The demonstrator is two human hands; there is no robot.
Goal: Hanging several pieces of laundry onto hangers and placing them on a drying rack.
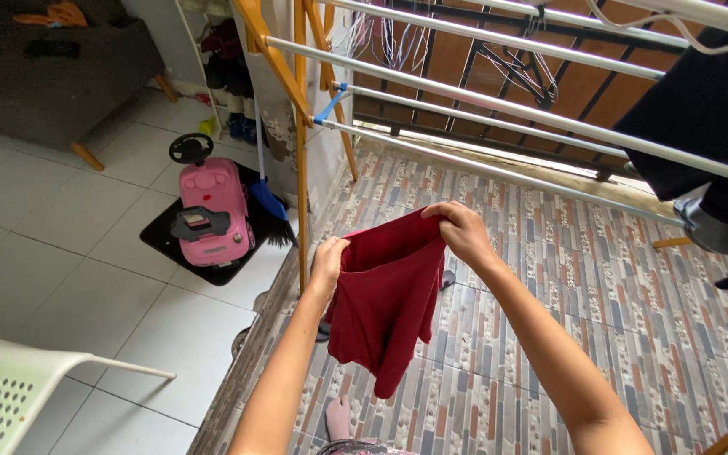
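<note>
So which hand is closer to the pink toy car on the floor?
The left hand. It holds the left edge of the red garment, with the pink toy car just off to its left. The right hand holds the garment's far edge, further from the car.

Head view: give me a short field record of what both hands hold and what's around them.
left hand: grips one top corner of the red garment
right hand: grips the other top corner
red garment: hanging open between the hands, in the air
drying rack: metal rails just above and beyond the hands
dark clothes: draped on the rack, far right
pink toy car: on white tiles, left
floor under garment: patterned tiles
</note>
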